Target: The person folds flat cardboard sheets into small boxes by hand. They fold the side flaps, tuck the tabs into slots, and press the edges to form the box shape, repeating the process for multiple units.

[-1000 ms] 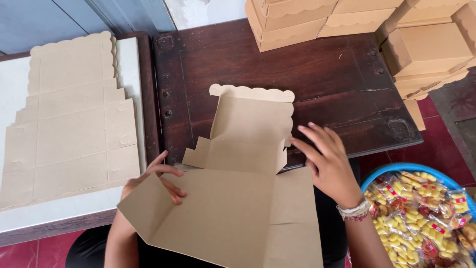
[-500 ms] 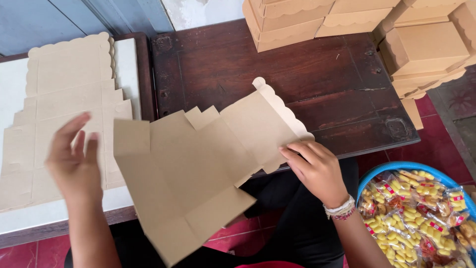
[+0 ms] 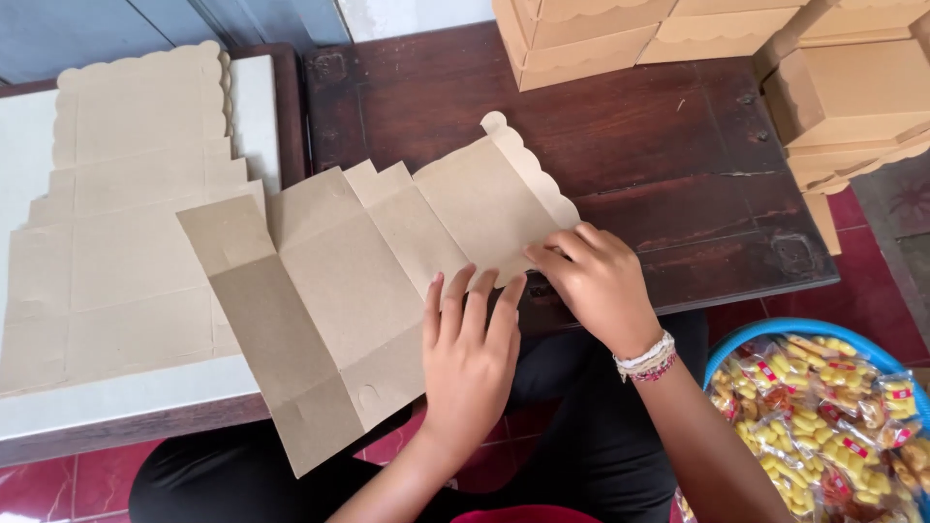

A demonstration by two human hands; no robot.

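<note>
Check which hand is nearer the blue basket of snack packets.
Right. The right hand rests on the flat cardboard box blank, up-left of the blue basket; the left hand lies farther left.

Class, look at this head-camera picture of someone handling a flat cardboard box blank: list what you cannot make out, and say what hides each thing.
- Box blank: the part under the left hand and right hand is covered.
- Blue basin: cut off by the right and bottom edges.
- Snack packets: print too small to tell.
- Folded boxes: tops cut off by the upper edge.
- Stack of flat blanks: count hidden, only the top sheet shows.
</note>
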